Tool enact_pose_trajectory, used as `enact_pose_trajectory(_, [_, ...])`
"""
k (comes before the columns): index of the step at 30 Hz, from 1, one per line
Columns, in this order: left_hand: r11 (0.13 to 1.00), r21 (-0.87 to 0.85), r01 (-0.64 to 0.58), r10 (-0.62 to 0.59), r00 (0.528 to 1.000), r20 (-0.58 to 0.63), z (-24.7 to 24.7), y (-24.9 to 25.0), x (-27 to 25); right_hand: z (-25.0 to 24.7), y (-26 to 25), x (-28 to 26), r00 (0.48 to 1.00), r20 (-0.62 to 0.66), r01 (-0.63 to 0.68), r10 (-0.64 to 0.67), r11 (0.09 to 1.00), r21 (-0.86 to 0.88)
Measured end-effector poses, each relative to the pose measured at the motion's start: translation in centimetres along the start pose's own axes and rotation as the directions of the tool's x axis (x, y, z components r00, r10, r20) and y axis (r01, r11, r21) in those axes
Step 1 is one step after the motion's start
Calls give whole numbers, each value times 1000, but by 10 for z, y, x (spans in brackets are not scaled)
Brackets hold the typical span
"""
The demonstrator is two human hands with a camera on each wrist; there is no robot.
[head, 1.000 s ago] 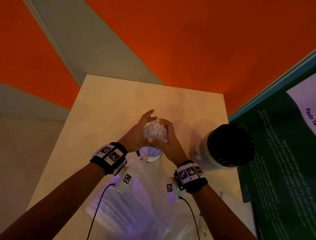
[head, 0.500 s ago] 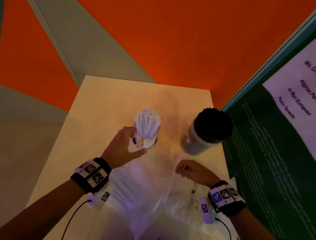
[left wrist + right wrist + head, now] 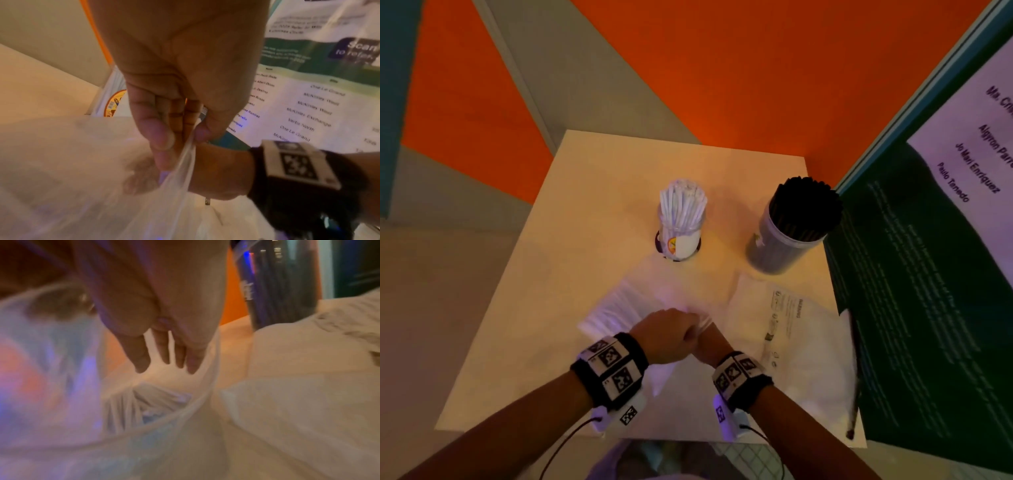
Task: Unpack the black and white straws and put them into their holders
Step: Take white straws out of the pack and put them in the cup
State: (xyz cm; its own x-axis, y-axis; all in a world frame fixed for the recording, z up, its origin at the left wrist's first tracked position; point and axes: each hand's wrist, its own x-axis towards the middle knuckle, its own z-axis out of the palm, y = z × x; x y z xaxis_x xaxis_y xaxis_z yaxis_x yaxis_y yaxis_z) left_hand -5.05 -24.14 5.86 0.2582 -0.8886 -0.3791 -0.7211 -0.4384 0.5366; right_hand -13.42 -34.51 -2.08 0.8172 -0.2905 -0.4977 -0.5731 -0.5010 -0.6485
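White straws (image 3: pixel 682 205) stand in a paper cup holder (image 3: pixel 681 245) at the table's middle. Black straws (image 3: pixel 804 205) fill a clear holder (image 3: pixel 779 246) to its right. A clear plastic bag (image 3: pixel 619 308) with more white straws (image 3: pixel 144 402) in it lies in front of the cup. My left hand (image 3: pixel 688 332) pinches the bag's mouth edge (image 3: pixel 186 155) between thumb and fingers and lifts it. My right hand (image 3: pixel 166 363) is slipped into the bag's mouth, fingers straight and holding nothing. In the head view the left hand covers most of the right hand (image 3: pixel 707 337).
A second, flat plastic bag (image 3: pixel 791 329) with print lies at the right front of the table (image 3: pixel 592 192). A thin dark stick (image 3: pixel 854 377) lies along the right edge. A green printed board (image 3: pixel 928 291) stands close on the right. Orange and grey walls rise behind.
Both hands left the white straws in the cup and came back toward me. The left hand took hold of the bag's mouth and the right hand went into it.
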Motion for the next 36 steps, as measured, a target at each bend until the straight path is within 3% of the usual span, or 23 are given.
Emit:
enact_pose_trajectory(3, [999, -50, 1, -5, 997, -81, -2, -5, -14, 22, -4, 12, 999, 12, -25, 31, 939, -343])
enact_pose_trajectory(5, [997, -77, -3, -4, 995, -102, -3, -9, -21, 30, -5, 18, 994, 8, -91, 106, 892, -443])
enact_pose_trajectory(9, [991, -130, -16, -3, 989, -147, -3, -13, -30, 44, -6, 23, 981, 92, -93, 173, 823, -561])
enact_pose_trajectory(15, [983, -182, -36, 5, 985, -170, 1, -16, -36, 52, -13, 27, 966, 168, -102, 198, 884, -457])
enact_pose_trajectory(20, [981, -186, -45, 14, 986, -165, 4, -17, -38, 43, -22, 16, 962, 207, -64, 179, 884, -463])
enact_pose_trajectory(24, [992, -125, -31, 13, 990, -140, 5, -22, -37, 16, -41, -2, 961, 238, -38, 142, 918, -395])
enact_pose_trajectory(28, [1000, 2, -24, 25, 995, -94, 5, -26, -29, -32, -40, -35, 927, 321, -34, 194, 895, -445])
enact_pose_trajectory(31, [994, 104, -18, 23, 999, -47, 5, -24, -21, -83, -35, -62, 882, 383, -2, 275, 815, -580])
enact_pose_trajectory(36, [939, 343, -35, 58, 997, -57, 0, -13, -7, -172, -37, -101, 896, 227, -74, 383, 630, -773])
